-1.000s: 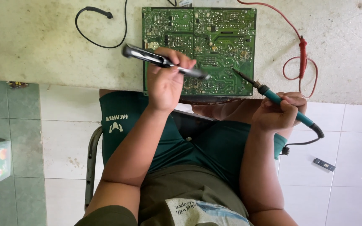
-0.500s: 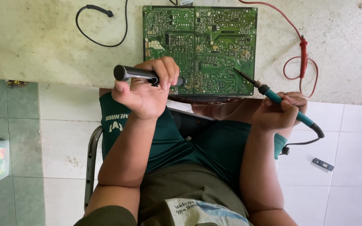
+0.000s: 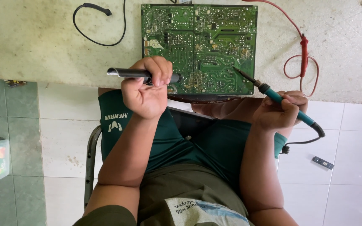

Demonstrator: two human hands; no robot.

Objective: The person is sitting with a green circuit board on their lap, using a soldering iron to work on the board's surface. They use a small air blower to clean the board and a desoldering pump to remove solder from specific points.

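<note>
Left hand: left hand (image 3: 147, 90) fisted around a desoldering pump (image 3: 143, 75), thumb side up, dark barrel lying level, metal end pointing left, tip at circuit board edge.
Right hand: right hand (image 3: 282, 109) clamped around teal handle of soldering iron (image 3: 278, 97), pen-style; iron tilted, its tip touching the board's lower right area.
Board: green circuit board (image 3: 200, 46) flat on table, solder side up, between both hands.
Table: pale speckled table (image 3: 42, 42), edge just above the person's lap.
Cables: black cable (image 3: 99, 25) upper left of board; red test lead (image 3: 303, 56) looped right of board.
Floor: small dark part (image 3: 323, 162) on white tiles, right.
</note>
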